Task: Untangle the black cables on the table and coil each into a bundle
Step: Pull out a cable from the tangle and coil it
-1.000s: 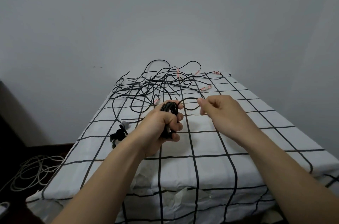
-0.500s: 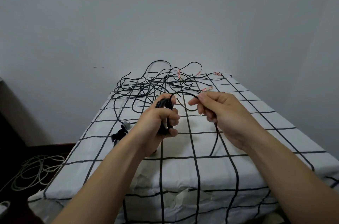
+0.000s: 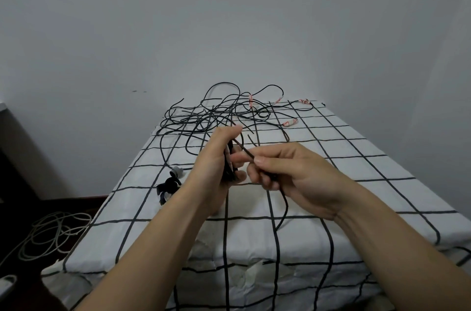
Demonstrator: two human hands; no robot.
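At the centre of the frame, the left hand (image 3: 216, 160) has its grip wrapped round a small coiled bundle (image 3: 227, 166) of black cable, held upright above the surface (image 3: 356, 183), which is covered in white cloth with a black grid. Just right of it, the right hand (image 3: 298, 173) keeps a narrow grip, thumb and forefinger pinching a strand (image 3: 244, 151) that runs from the bundle and hangs below the palm. The tangle of black cables (image 3: 216, 117) lies at the far end, upper middle, with red-and-white tags (image 3: 290, 122) among it. A white cable (image 3: 48, 234) lies on the floor, lower left.
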